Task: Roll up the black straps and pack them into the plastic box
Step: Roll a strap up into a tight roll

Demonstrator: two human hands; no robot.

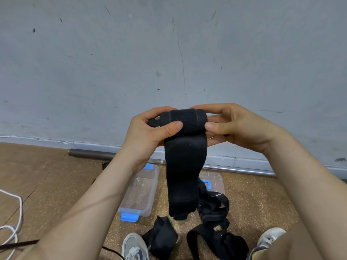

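Plainly mid-roll, seen from the head view: left hand (150, 130) and right hand (236, 126) curl round the ends of the black strap (185, 122), pinching its started roll while the tail hangs free. An open plastic box (139, 194) sits on the floor (56, 175) below, near the loose straps (213, 211). Next, I'd judge, wind the tail up tightly.

The rolled strap (185, 121) hid most fingers of our left hand (148, 128) and right hand (234, 124). Our left forearm covered one side of the plastic box (142, 194), the strap's hanging tail hid part of the lid (214, 182), and the bottom edge cut off the left shoe (134, 246) and the loose straps (213, 207).
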